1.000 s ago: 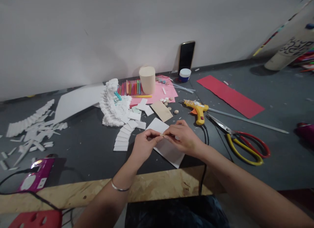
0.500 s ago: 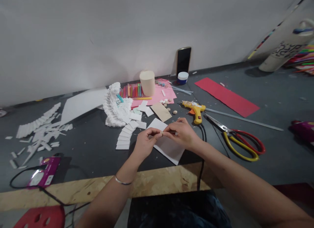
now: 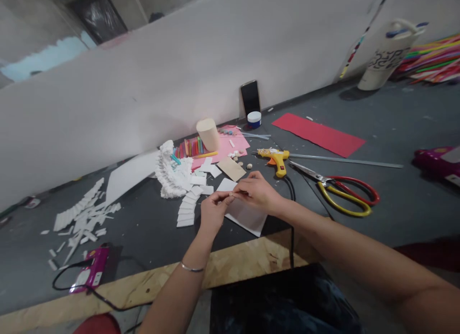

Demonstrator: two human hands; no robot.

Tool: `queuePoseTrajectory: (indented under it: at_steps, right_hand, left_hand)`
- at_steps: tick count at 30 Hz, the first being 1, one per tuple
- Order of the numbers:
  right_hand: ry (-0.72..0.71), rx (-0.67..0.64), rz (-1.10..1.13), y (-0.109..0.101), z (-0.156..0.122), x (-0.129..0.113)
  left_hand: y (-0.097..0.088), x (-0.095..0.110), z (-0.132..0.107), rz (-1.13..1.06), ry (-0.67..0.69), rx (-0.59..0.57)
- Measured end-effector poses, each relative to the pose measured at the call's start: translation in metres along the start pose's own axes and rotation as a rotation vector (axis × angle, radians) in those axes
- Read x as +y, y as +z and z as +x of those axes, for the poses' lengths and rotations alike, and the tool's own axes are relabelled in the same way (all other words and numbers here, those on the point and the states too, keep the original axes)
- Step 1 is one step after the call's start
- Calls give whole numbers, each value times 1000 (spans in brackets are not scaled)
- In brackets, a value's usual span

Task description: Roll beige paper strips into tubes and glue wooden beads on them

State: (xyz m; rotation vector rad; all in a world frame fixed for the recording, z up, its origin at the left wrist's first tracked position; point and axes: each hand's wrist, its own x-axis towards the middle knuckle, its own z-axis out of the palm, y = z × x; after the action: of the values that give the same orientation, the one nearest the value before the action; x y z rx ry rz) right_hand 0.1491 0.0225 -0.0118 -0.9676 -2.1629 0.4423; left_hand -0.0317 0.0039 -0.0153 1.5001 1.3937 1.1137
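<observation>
Fingertips of left hand (image 3: 212,212) and right hand (image 3: 257,194) pinch small piece (image 3: 232,195)

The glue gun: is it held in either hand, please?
No: the glue gun lies on the floor, while left hand and right hand pinch a small piece.

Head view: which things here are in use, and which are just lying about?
In use: left hand and right hand, both pinching a small piece; white sheet under them.
Lying about: glue gun, scissors, red paper, phone, jar, white cut strips.
</observation>
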Motion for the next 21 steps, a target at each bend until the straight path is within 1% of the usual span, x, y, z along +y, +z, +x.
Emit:
queuePoseTrajectory:
  at_steps: [6,14,17,21]
  right_hand:
    - [-6,-19,16,0,2,4]
    - [40,-3,-61,-1,2,1]
    - [61,16,-50,-1,1,0]
    - [89,12,43,0,1,-1]
  left_hand:
    - [5,-3,1,32,41,57]
    - [5,-7,-2,109,107,66]
    - [5,-4,-4,165,167,71]
    - [4,-1,-7,266,296,65]
